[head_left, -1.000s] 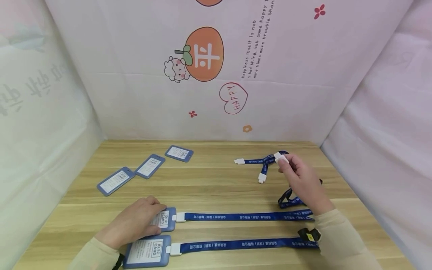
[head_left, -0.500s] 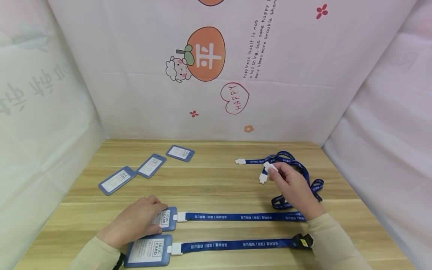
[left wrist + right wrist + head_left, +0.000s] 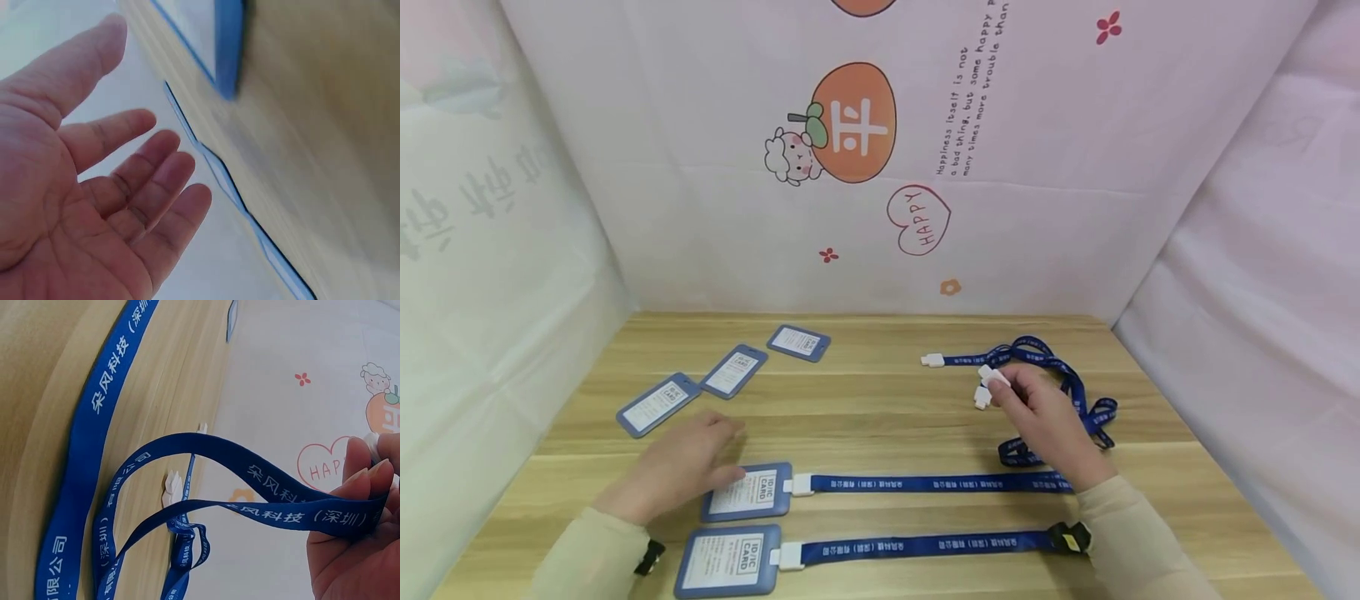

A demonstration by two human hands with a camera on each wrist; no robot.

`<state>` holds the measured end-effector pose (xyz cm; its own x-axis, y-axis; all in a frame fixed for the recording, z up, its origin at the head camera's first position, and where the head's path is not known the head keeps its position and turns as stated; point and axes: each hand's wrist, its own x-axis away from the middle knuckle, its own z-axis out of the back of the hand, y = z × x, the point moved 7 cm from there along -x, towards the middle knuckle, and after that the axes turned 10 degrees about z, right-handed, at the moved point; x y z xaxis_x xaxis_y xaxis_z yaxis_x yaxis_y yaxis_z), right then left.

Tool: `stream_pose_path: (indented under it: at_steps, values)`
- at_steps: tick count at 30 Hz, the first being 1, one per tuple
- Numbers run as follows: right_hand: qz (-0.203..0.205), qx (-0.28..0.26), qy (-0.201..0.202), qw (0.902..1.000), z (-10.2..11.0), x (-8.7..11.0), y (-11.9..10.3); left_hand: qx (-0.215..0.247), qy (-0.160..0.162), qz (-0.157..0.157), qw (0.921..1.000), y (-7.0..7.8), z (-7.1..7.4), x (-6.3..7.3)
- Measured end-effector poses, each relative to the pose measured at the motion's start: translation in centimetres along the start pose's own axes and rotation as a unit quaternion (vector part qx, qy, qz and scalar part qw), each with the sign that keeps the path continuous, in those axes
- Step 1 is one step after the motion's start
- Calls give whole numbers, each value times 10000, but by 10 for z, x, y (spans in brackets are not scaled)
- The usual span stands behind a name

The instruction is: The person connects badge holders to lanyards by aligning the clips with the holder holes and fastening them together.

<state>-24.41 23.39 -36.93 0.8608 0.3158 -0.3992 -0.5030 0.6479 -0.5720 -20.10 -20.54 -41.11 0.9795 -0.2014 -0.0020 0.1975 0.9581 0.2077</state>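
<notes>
My right hand pinches the white plastic clip of a blue lanyard between thumb and fingers. In the right wrist view that lanyard's strap loops away from my fingers. My left hand hovers at the upper edge of a blue-framed ID card holder; in the left wrist view its fingers are spread loosely, holding nothing. This holder is joined by a white clip to a lanyard stretched rightward. Nearer me lies a second card holder, attached to another straight lanyard.
Three loose card holders lie at the table's back left. More blue lanyards lie loosely coiled at the back right, with white clips pointing left. White printed cloth stands behind and on both sides of the wooden table.
My left hand has lifted off the upper attached card holder and moved slightly back and left. My right hand has moved left and toward me with the lanyard clip.
</notes>
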Motion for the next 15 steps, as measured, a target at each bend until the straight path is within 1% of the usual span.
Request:
stream_pose_path:
  at_steps: [4, 7, 10, 15]
  values:
    - [-31, -53, -62, 10000, -1, 0, 0, -5, 288, 162, 9995, -19, 8, -7]
    - [-91, -36, -90, 9999, -1, 1, 0, -53, 425, 321, 9986, -35, 11, -14]
    - [-121, -12, -98, 9999, -1, 1, 1, -88, 470, 512, 9975, -51, 13, -21]
    - [-113, -59, -95, 9999, -1, 2, 1, -64, 377, 781, 9962, -76, 11, -31]
